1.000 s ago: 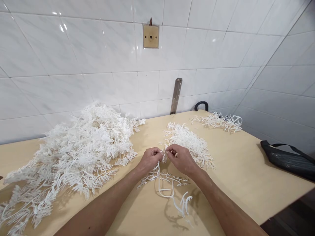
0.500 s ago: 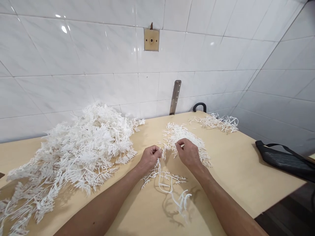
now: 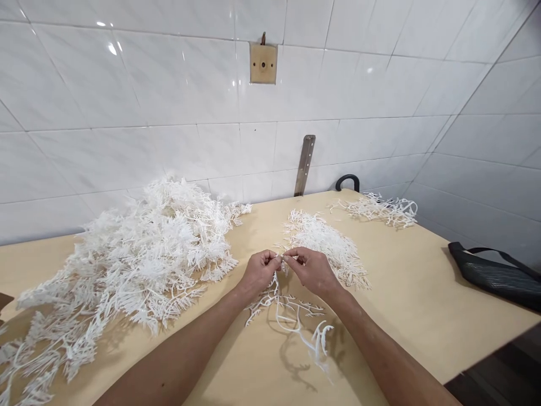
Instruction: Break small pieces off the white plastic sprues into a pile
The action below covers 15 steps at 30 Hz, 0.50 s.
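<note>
The right hand (image 3: pixel 313 273) is back beside the left hand (image 3: pixel 259 273) — fingertips pinched, anything held too small to tell; the left still pinches the white branch (image 3: pixel 299 331).

Bare tabletop (image 3: pixel 414 293) opens toward the black bag (image 3: pixel 494 273); the large white heap (image 3: pixel 156 254) blocks the left.

No readable text (or numbers) anywhere.

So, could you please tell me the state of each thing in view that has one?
Left hand: pinching the white stem
White stem: branched, hanging down
Right hand: fingertips pinched together
Large white heap: tangled
Middle white pile: loose, heaped
Far white stems: tangled, lying
Black bag: lying down
</note>
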{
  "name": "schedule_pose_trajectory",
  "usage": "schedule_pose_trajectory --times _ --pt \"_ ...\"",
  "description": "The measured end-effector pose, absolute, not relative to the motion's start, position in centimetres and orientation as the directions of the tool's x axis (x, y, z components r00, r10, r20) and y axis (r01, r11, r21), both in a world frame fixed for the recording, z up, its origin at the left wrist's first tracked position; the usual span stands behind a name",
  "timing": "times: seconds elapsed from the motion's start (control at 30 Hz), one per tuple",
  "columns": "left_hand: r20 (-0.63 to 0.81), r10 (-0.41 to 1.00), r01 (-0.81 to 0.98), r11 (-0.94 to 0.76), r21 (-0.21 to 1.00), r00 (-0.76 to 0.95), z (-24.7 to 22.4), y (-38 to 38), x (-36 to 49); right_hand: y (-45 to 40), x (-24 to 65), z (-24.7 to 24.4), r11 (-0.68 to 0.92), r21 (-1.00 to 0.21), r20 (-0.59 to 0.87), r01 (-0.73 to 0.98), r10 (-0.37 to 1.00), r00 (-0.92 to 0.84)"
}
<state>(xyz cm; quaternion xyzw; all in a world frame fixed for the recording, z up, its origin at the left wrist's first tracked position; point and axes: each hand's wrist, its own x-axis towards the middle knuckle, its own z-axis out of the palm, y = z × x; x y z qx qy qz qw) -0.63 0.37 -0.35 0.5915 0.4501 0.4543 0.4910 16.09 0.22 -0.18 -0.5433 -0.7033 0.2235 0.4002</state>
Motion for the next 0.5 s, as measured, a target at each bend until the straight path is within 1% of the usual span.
schedule_pose_trajectory --times 0.17,0.37,0.43,0.5 --pt "0.088 0.977 0.083 -0.105 0.991 0.195 -0.25 0.2 -0.6 0.22 16.13 -0.07 0.295 -0.729 0.31 0.617 0.947 -0.086" --pt "0.061 0.988 0.108 -0.077 0.991 0.144 0.01 -0.01 -0.5 -0.06 15.93 0.31 0.299 -0.714 0.309 0.633 0.946 -0.097" --pt "0.046 0.989 0.122 -0.063 0.99 0.138 0.09 -0.06 -0.5 -0.07 15.95 0.28 0.284 -0.747 0.281 0.6 0.954 -0.101" --pt "0.045 0.987 0.134 -0.066 0.989 0.151 0.12 -0.06 -0.53 -0.06 16.08 0.21 0.234 -0.815 0.199 0.53 0.972 -0.123"
